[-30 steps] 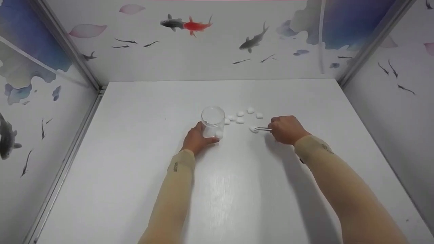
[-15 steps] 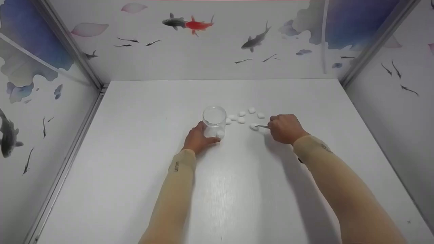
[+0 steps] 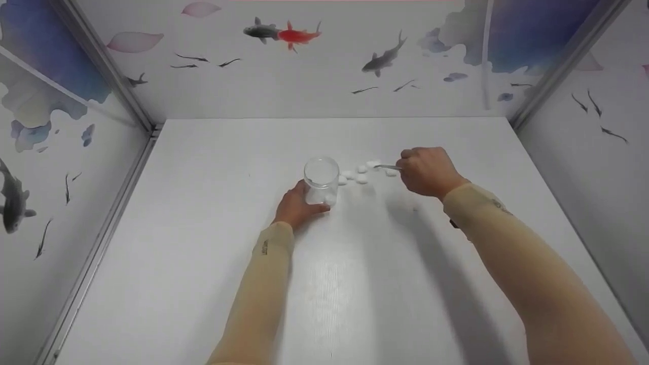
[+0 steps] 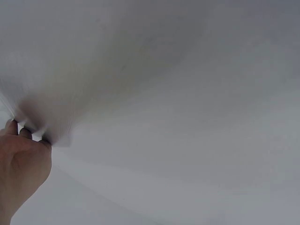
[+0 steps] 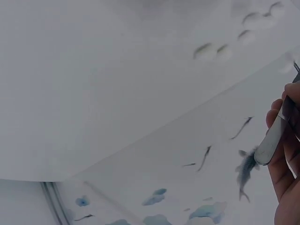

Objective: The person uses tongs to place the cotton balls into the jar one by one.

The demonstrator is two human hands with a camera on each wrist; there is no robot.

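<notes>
A clear jar [image 3: 321, 177] stands upright without a lid, and at least one white ball shows low inside it. My left hand [image 3: 293, 208] grips the jar low on its left side; in the left wrist view the hand [image 4: 23, 161] has its fingers against the jar's clear wall [image 4: 61, 131]. My right hand [image 3: 426, 171] pinches metal tweezers [image 3: 388, 167], also seen in the right wrist view as tweezers [image 5: 272, 140]. At their tips is a white cotton ball [image 5: 287, 62], raised off the table. From the head it overlaps another ball behind.
Several white cotton balls [image 3: 361, 179] lie between the jar and my right hand, one ball [image 3: 391, 173] just below the tweezers. Panels printed with fish enclose the white table [image 3: 228, 152] at the back [image 3: 314, 86] and both sides.
My right hand has moved up and away from me, lifting the cotton ball off the table in the tweezers. The left hand and the jar have stayed in place.
</notes>
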